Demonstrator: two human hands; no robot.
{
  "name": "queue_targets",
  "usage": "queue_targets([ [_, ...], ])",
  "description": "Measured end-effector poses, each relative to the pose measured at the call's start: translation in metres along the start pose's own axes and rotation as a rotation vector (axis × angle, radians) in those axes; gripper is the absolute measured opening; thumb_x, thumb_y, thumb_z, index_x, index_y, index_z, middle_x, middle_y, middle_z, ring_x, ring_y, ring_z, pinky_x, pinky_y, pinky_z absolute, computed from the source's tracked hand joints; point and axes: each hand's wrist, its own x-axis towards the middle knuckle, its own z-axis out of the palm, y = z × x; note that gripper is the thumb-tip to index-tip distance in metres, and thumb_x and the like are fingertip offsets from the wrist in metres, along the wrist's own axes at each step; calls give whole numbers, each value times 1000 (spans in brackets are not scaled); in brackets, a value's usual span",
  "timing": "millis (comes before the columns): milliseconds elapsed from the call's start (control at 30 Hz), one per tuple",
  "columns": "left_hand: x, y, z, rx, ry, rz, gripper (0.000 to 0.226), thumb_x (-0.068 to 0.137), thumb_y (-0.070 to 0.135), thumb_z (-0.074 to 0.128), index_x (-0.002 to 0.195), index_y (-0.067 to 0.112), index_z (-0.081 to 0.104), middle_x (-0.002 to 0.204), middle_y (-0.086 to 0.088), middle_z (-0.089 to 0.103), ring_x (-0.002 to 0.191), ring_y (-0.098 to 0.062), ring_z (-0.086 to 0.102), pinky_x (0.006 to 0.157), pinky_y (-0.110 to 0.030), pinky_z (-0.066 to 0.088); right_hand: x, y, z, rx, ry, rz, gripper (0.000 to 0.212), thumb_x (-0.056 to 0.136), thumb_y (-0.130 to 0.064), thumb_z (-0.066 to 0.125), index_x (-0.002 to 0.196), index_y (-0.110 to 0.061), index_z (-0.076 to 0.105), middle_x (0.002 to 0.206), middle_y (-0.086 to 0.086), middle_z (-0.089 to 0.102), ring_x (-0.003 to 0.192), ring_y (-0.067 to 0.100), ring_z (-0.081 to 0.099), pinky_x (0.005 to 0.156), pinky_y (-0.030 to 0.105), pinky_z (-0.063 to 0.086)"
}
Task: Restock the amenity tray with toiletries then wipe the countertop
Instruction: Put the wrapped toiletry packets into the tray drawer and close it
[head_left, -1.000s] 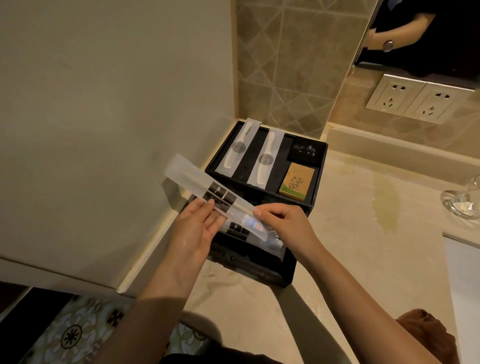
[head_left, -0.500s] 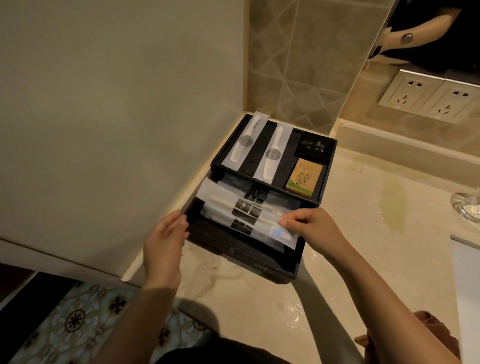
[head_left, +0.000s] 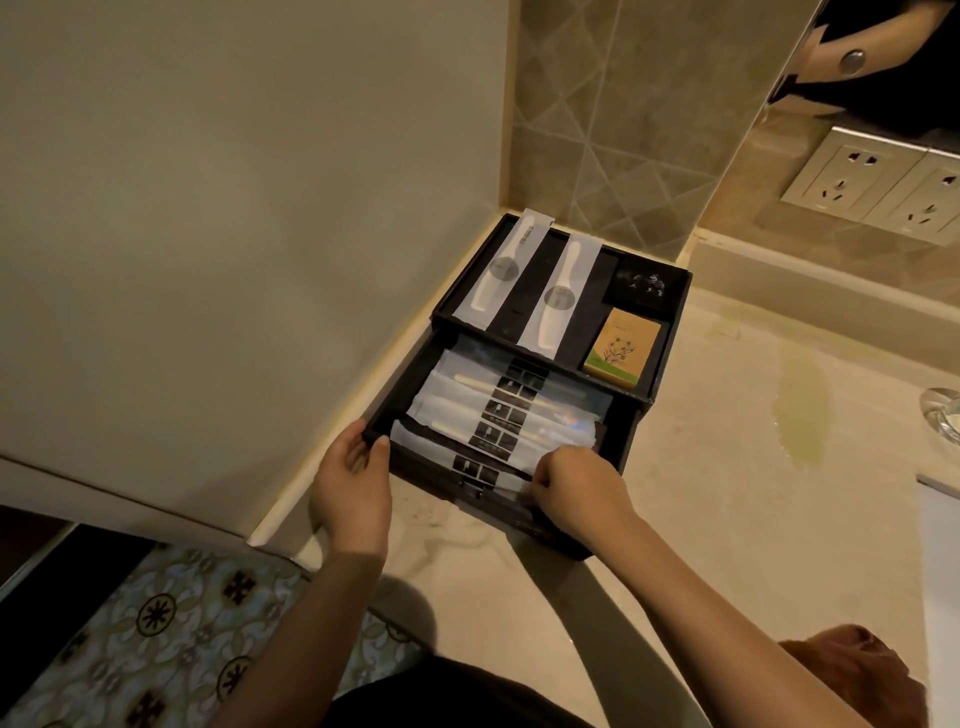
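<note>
Your left hand (head_left: 353, 480) is clamped on the near left corner of the black drawer (head_left: 621, 441), thumb over the rim and fingers down the outside, while your right hand (head_left: 576, 486) is curled over the near right ends of the toothbrush packets (head_left: 506, 415); whether it pinches one or only presses on them, I cannot tell. A second ago you held one long packet up in both hands above the drawer; now it lies with the rest, stacked crosswise, and your left hand has dropped to the drawer's corner. That reads as the drawer being stocked and ready to slide shut under the tray top (head_left: 670, 322), where two combs (head_left: 558, 293) and a small card box (head_left: 621, 345) already sit. Mind the edges: the drawer's left side runs just beside the wall (head_left: 234, 234), so your left fingers have little room there. To the right the countertop (head_left: 753, 467) lies open, with a yellowish stain (head_left: 800, 405) waiting for the wipe and a brown cloth (head_left: 857, 665) near your right forearm.
</note>
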Motion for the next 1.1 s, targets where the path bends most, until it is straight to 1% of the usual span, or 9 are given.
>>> queue_targets([
  [67, -2, 1, 3, 8, -1, 18, 35, 85, 13, 63, 119, 18, 60, 121, -6, 64, 105, -12, 60, 88, -20, 45, -2, -1, 5, -67, 38, -26, 19, 87, -14, 55, 81, -7, 71, 82, 11, 67, 77, 29, 62, 70, 37, 54],
  [167, -4, 2, 6, 45, 12, 54, 39, 85, 10, 62, 124, 13, 56, 124, -10, 61, 102, -10, 57, 67, 1, 42, -2, -1, 9, -89, 100, -55, 12, 86, -11, 56, 89, -9, 67, 91, 11, 66, 84, 29, 60, 73, 37, 51],
  [233, -6, 1, 7, 67, 18, 71, 41, 86, 10, 61, 126, 11, 55, 125, -11, 59, 102, -11, 55, 61, 6, 39, -1, -1, 9, -96, 121, -62, 12, 86, -11, 57, 96, -10, 62, 96, 10, 65, 89, 29, 60, 74, 36, 49],
  [367, -8, 3, 7, 71, 13, 78, 41, 86, 9, 61, 127, 10, 54, 127, -12, 58, 102, -11, 54, 62, 7, 38, -1, 2, 10, -119, 122, -62, 14, 85, -8, 56, 97, -11, 63, 99, 9, 65, 91, 29, 60, 75, 36, 48],
  [467, -8, 3, 7, 73, 16, 92, 40, 85, 6, 61, 125, 8, 55, 126, -15, 58, 102, -12, 54, 63, 8, 37, 1, 1, 12, -121, 124, -73, 13, 85, -10, 59, 98, -12, 62, 98, 9, 65, 91, 27, 59, 76, 36, 50],
  [667, -8, 3, 7, 64, 19, 79, 40, 85, 7, 62, 124, 11, 55, 125, -11, 59, 100, -10, 54, 61, 7, 38, 7, 0, 14, -141, 134, -112, 12, 85, -12, 62, 96, -13, 65, 97, 7, 66, 90, 26, 60, 74, 34, 50],
  [800, -8, 3, 6, 53, 19, 66, 40, 85, 8, 61, 125, 12, 54, 126, -11, 58, 102, -10, 54, 60, 6, 38, 10, -1, 14, -117, 114, -102, 9, 85, -14, 63, 93, -11, 66, 95, 8, 66, 87, 26, 62, 70, 33, 50],
  [933, -8, 3, 7, 53, 20, 58, 41, 85, 8, 61, 125, 13, 54, 127, -10, 58, 102, -10, 54, 58, 5, 40, 13, -1, 16, -51, 74, -62, 8, 84, -9, 61, 90, -10, 67, 93, 9, 66, 85, 28, 62, 71, 36, 53],
  [1100, -8, 4, 7, 42, 24, 55, 41, 85, 8, 61, 125, 12, 54, 127, -11, 58, 102, -10, 54, 59, 5, 40, 14, -1, 19, -52, 113, -51, 7, 85, -12, 61, 87, -11, 67, 88, 8, 67, 79, 25, 63, 70, 34, 55],
])
